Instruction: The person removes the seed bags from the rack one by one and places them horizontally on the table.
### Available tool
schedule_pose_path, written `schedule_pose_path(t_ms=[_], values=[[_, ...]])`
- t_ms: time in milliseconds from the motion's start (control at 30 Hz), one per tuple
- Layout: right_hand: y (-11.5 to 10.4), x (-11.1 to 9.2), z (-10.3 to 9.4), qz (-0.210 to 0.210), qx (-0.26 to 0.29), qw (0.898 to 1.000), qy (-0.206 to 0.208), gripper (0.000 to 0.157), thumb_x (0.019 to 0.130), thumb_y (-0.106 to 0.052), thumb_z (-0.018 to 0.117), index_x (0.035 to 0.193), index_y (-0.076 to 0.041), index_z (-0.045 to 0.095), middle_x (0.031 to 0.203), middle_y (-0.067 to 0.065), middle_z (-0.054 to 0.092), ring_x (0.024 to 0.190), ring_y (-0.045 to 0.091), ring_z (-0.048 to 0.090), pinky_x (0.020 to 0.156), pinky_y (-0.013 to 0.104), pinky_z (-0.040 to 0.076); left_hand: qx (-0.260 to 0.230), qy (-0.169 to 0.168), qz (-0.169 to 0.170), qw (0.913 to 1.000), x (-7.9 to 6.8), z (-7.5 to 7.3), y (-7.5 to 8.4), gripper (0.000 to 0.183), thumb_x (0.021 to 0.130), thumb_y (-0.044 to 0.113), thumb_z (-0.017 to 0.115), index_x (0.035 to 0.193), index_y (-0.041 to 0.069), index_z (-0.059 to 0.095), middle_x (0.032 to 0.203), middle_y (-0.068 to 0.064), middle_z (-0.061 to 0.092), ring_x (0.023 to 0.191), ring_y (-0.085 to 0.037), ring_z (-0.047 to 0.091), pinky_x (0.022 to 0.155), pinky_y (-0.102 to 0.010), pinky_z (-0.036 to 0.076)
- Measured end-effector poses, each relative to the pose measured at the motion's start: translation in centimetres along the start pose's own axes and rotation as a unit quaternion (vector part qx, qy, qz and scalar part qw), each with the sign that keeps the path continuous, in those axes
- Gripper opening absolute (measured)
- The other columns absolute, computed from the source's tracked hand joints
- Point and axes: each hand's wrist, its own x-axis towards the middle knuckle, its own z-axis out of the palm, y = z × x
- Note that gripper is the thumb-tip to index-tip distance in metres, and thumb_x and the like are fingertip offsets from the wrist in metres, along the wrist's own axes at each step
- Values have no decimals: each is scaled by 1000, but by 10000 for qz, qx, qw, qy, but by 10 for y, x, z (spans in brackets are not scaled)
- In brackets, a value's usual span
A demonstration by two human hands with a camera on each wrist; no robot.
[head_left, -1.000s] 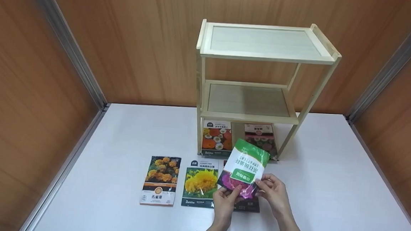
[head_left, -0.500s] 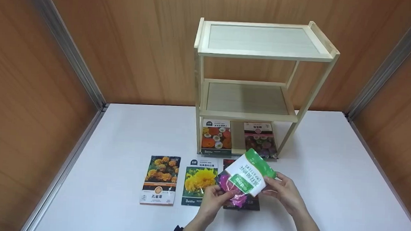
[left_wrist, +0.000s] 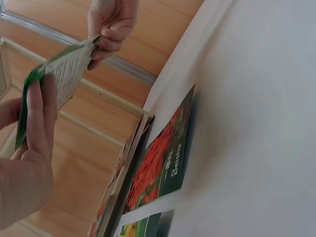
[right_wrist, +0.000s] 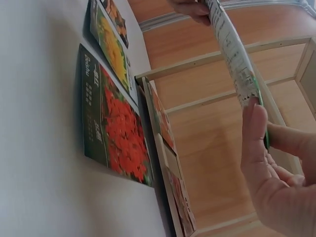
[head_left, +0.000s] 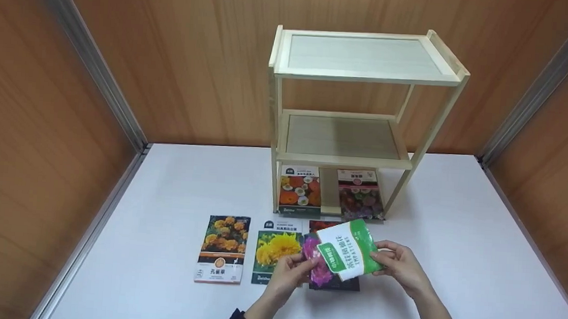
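A green-and-white seed packet (head_left: 346,252) with magenta flowers is held up in the air, lying sideways in the head view. My left hand (head_left: 284,278) pinches its flowered end between thumb and fingers. At the green end, my right hand (head_left: 402,271) grips the edge. Beneath it, a dark seed packet with red flowers (right_wrist: 121,128) lies on the table, partly covered in the head view. The back of the held packet, printed with small text, faces down in both wrist views.
Left of the hands lie a yellow-flower packet (head_left: 278,253) and an orange-flower packet (head_left: 222,249). Behind stands a wooden three-tier shelf (head_left: 345,161); its bottom tier bears an orange-and-white-flower packet (head_left: 300,190) and a pinkish-flower packet (head_left: 360,196). Wood-grain walls (head_left: 195,75) enclose the table.
The held packet has turned clockwise in the head view, from nearly upright to sideways. My right hand has shifted its grip up to the green end; my left hand has moved slightly left.
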Motion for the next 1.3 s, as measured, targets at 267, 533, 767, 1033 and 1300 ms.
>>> schedule_pose_path(t_ms=[267, 533, 767, 1033, 1300], values=[[5, 6, 26, 138, 453, 9887, 1419, 25, 84, -3, 56, 107, 8, 50, 82, 14, 65, 68, 21, 63, 63, 32, 52, -1305, 1202, 922, 9798, 10, 34, -13, 44, 85, 24, 58, 116, -6, 52, 108, -12, 58, 95, -21, 59, 82, -32, 47], [13, 9, 45, -3, 874, 9753, 2028, 25, 86, -2, 53, 109, 7, 47, 84, 13, 65, 68, 18, 63, 67, 32, 52, -1442, 2045, 2137, 9443, 60, 43, -85, 44, 82, 21, 63, 121, 5, 50, 116, -12, 55, 105, -22, 54, 83, -32, 46], [17, 10, 59, -93, 1168, 9675, 2242, 26, 87, -4, 53, 110, 5, 46, 85, 9, 65, 68, 16, 63, 67, 28, 52, -1918, 2071, 2018, 9379, 30, 71, -43, 39, 81, 4, 61, 115, -11, 49, 106, -21, 58, 97, -26, 58, 80, -35, 48], [19, 7, 63, -135, 1373, 9690, 2050, 26, 87, -4, 53, 111, 4, 46, 88, 11, 65, 71, 18, 64, 68, 28, 52, -1792, 2139, 1638, 9462, 22, 69, -30, 36, 81, 0, 60, 113, -14, 49, 99, -21, 60, 89, -24, 61, 75, -32, 50], [18, 1, 39, 143, 652, 9948, 772, 48, 87, -14, 55, 126, 7, 34, 97, 14, 64, 84, 20, 63, 76, 36, 50, -1152, 1365, 1065, 9781, 19, 44, -23, 35, 81, -1, 59, 112, -15, 49, 96, -20, 62, 81, -21, 62, 70, -30, 51]])
